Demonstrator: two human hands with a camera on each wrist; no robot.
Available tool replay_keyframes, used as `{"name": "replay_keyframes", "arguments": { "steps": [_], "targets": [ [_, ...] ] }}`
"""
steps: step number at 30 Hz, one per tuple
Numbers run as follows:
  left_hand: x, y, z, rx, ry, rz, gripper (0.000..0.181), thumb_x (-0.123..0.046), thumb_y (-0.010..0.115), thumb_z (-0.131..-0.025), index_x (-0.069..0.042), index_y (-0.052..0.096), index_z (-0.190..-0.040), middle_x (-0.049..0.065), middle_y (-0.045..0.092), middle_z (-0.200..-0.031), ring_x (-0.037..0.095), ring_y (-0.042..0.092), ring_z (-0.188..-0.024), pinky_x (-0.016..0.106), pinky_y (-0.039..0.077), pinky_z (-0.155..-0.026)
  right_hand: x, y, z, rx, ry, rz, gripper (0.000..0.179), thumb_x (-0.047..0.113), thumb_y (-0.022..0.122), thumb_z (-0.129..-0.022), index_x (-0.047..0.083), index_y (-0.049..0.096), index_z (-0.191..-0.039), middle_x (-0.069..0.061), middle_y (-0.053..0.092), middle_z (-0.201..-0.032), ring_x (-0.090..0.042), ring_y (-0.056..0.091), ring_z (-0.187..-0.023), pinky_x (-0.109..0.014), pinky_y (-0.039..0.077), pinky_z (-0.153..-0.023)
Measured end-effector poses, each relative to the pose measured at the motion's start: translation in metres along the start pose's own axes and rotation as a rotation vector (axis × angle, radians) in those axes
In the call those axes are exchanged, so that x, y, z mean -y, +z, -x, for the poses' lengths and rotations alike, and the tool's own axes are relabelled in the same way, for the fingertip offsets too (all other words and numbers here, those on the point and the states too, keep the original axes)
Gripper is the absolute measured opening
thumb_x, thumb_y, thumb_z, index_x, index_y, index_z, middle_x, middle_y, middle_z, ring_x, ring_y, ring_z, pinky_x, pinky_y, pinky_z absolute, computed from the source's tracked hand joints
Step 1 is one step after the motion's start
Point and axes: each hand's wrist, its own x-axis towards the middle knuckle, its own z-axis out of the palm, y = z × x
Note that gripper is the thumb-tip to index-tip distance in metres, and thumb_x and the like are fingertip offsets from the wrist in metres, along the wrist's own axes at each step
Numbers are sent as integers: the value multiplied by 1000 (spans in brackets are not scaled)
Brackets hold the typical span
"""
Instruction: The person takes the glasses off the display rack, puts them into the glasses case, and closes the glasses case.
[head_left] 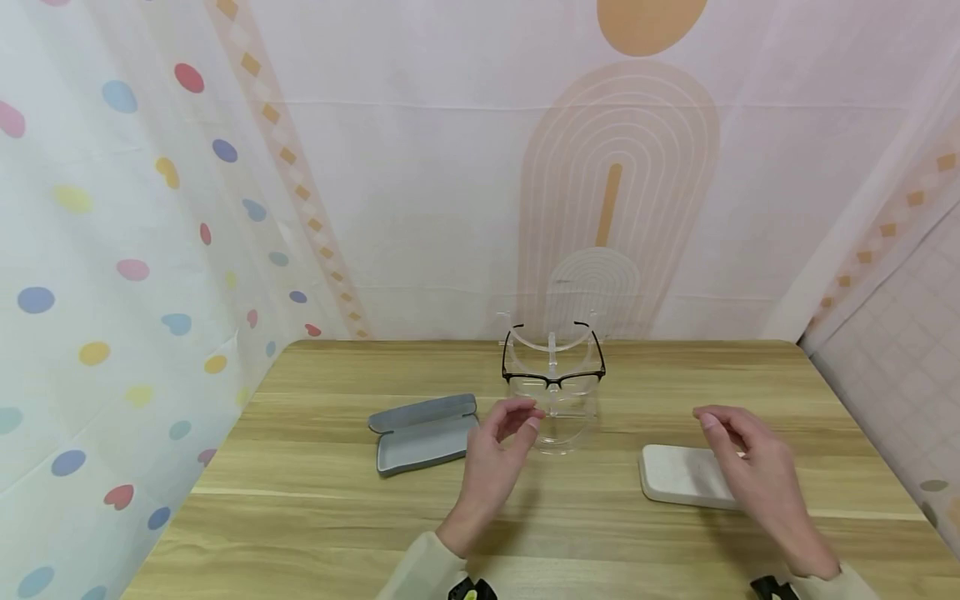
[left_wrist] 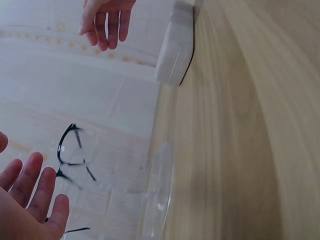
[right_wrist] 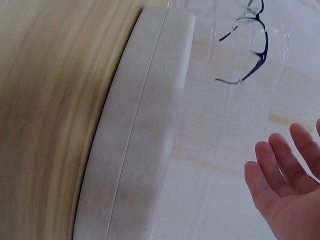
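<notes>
Black-rimmed glasses (head_left: 553,381) rest on a clear plastic display stand (head_left: 557,443) at the back middle of the table, their temples pointing to the rear. My left hand (head_left: 497,454) hovers in front of the stand's left side, fingers loosely bent with nothing in them. Behind and left of it lies an open grey glasses case (head_left: 423,442). My right hand (head_left: 757,467) is raised over the right end of a closed white glasses case (head_left: 678,475), hiding part of it. In the right wrist view its fingers (right_wrist: 280,165) are relaxed, apart from the white case (right_wrist: 135,125).
The wooden table (head_left: 315,525) ends at a pale patterned curtain (head_left: 420,208) behind the stand. Another curtain with coloured dots (head_left: 135,333) hangs along the left side.
</notes>
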Motion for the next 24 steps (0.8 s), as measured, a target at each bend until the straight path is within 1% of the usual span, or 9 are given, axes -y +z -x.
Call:
{"name": "replay_keyframes", "arguments": {
  "steps": [3, 6, 10, 12, 15, 18, 21, 24],
  "targets": [
    [-2, -7, -2, -28, 4, 2, 24, -6, 66, -99, -3, 67, -122, 7, 75, -113, 28, 69, -109, 34, 54, -96, 5, 6, -2, -1, 0, -15, 14, 7, 64, -102, 3, 76, -108, 13, 69, -103, 18, 56, -95, -1, 43, -83],
    [-3, -13, -4, -59, -4, 3, 24, -7, 66, -99, -3, 67, -122, 7, 74, -114, 24, 67, -109, 31, 53, -96, 9, 12, -3, 1, -5, -32, 14, 6, 63, -102, 3, 76, -107, 8, 71, -103, 17, 56, -95, -1, 43, -85],
    [-3, -21, -7, -106, -4, -1, 21, -9, 67, -99, -5, 68, -120, 6, 73, -115, 19, 66, -107, 29, 52, -96, 13, 18, -6, 20, -19, -60, 14, 6, 63, -102, 3, 76, -107, 1, 72, -104, 16, 57, -97, -2, 44, -86],
    [-3, -24, -9, -125, 0, 1, 21, -9, 68, -99, -5, 68, -120, 7, 72, -115, 19, 66, -107, 28, 52, -95, 16, 22, -7, 34, -29, -74, 15, 6, 62, -103, 2, 75, -108, -3, 73, -105, 15, 57, -98, -3, 44, -86],
    [-3, -28, -12, -141, 7, -5, 23, -10, 67, -100, -3, 68, -122, 9, 72, -117, 21, 66, -110, 29, 52, -97, 19, 25, -10, 58, -35, -87, 18, 10, 60, -105, 2, 74, -110, -7, 73, -108, 13, 58, -101, -3, 44, -87],
    [-3, -31, -15, -151, -8, -11, 26, -12, 66, -101, -3, 67, -124, 10, 71, -121, 22, 65, -114, 34, 51, -100, 24, 28, -14, 85, -23, -77, 21, 15, 58, -107, 3, 74, -113, -8, 73, -111, 11, 57, -103, -3, 42, -89],
    [-2, -35, -20, -162, -17, -16, 27, -13, 66, -101, -3, 67, -125, 11, 71, -124, 23, 65, -116, 39, 51, -102, 29, 30, -19, 118, 8, -50, 23, 21, 57, -108, 6, 73, -117, -6, 73, -114, -1, 62, -106, -4, 43, -89],
    [0, -37, -25, -173, -31, -12, 27, -14, 65, -101, -2, 67, -126, 11, 70, -125, 24, 65, -116, 39, 51, -102, 34, 35, -25, 163, 45, -30, 28, 26, 56, -109, 7, 72, -121, -8, 72, -117, -19, 66, -109, -13, 49, -90]
  ]
}}
